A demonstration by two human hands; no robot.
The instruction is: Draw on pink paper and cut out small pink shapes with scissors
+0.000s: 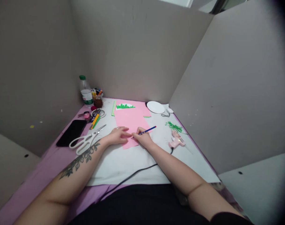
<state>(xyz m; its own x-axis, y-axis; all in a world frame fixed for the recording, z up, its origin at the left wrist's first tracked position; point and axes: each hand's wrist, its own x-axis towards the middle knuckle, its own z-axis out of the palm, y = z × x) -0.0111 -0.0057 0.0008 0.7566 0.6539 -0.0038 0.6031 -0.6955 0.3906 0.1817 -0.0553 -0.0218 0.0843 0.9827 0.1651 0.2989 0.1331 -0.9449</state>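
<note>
A pink sheet of paper (130, 120) lies on the white work surface (133, 165). My left hand (119, 135) rests flat on the sheet's near edge, fingers stretched out, a ring on one finger. My right hand (143, 139) is closed around a blue pencil (148, 130), whose tip touches the pink sheet just beside my left fingertips.
White scissors (86, 140) and a black phone (71, 132) lie at the left. A bottle (86, 91), pens and small tools crowd the back left corner. Green paper cutouts (125, 106), a white plate (155, 107), green shreds (174, 126) and a pink glue gun (177, 140) with black cord sit around. Grey panels enclose the desk.
</note>
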